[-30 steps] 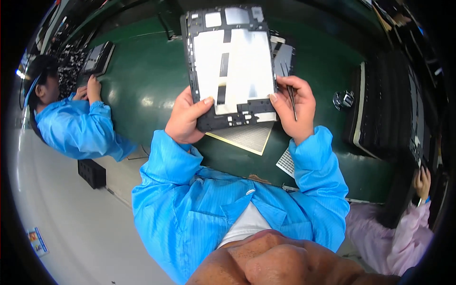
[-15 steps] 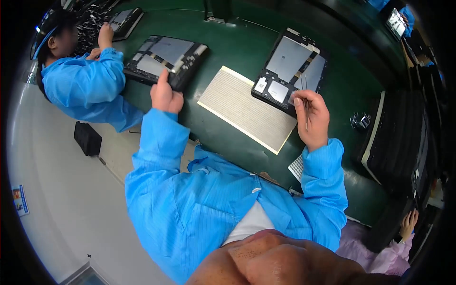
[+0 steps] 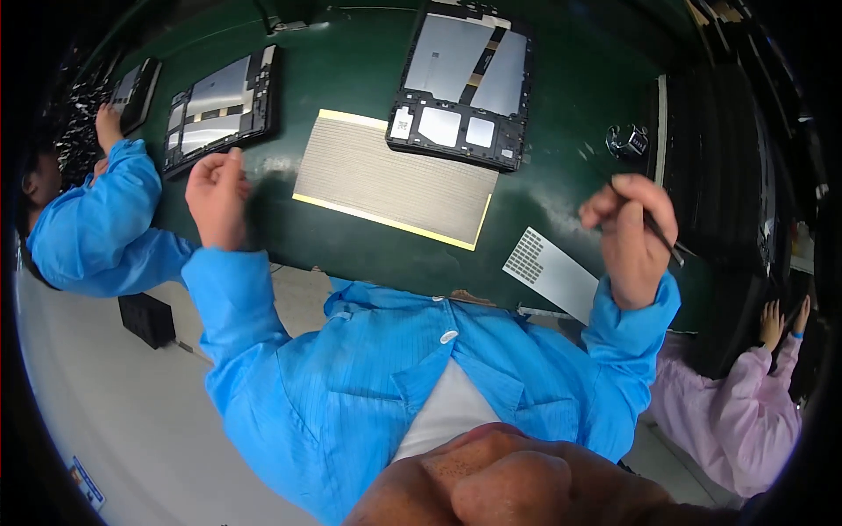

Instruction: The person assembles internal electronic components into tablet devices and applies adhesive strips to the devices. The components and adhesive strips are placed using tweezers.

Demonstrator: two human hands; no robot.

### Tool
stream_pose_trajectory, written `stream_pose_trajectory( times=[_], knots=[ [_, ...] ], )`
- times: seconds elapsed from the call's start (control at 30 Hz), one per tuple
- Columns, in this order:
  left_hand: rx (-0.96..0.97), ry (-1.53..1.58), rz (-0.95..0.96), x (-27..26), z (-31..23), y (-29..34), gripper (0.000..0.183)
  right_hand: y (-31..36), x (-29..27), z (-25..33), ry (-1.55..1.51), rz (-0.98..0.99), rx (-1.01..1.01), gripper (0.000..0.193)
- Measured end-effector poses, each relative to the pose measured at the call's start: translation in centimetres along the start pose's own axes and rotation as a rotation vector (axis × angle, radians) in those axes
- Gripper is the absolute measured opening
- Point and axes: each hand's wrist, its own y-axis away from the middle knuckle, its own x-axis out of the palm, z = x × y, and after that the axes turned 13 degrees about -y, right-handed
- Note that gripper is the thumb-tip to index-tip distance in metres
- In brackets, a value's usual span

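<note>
My right hand (image 3: 633, 237) grips a pair of dark, slim tweezers (image 3: 651, 226), slanted with the tips pointing up and left over the table. Below that hand lies a white sheet (image 3: 557, 276) with a grid of small grey pieces at one end. My left hand (image 3: 219, 200) has its fingers curled in and shows nothing in them. It is close to the near edge of an open tablet housing (image 3: 215, 103). Another open tablet housing (image 3: 465, 83), with grey plates and a dark ribbon strip, rests partly on a beige, finely lined sheet (image 3: 395, 180) with yellow edges.
A small metallic object (image 3: 628, 140) sits at the right, before a tall dark stack (image 3: 715, 175). At the left a person in blue (image 3: 96, 210) works at another device (image 3: 136, 92). A person in pink (image 3: 737, 403) is at the lower right. A black box (image 3: 147, 320) is below the table.
My view has shifted. My right hand has left the right-hand housing and moved rightward above the white sheet, with the tweezers tilted over. My left hand has come off the left-hand housing.
</note>
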Motion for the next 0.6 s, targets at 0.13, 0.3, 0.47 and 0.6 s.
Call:
stream_pose_trajectory(
  times=[0.13,0.3,0.47,0.6],
  knots=[
    [1.003,-0.4,0.199,6.8,-5.7,5.2,0.033,5.6,-1.6,-4.2,0.099,-0.295,0.152,0.016],
    [0.727,-0.413,0.213,13.9,-8.8,4.8,0.049,4.2,-0.3,-5.4,0.194,-0.198,0.111,0.016],
    [0.45,-0.51,0.509,15.8,-10.2,1.1,0.046,-1.5,0.3,-7.1,0.519,-0.076,0.152,0.021],
    [0.23,-0.284,0.388,17.9,-9.7,0.3,0.057,-4.6,1.3,-9.9,0.158,-0.253,0.204,0.022]
  ],
)
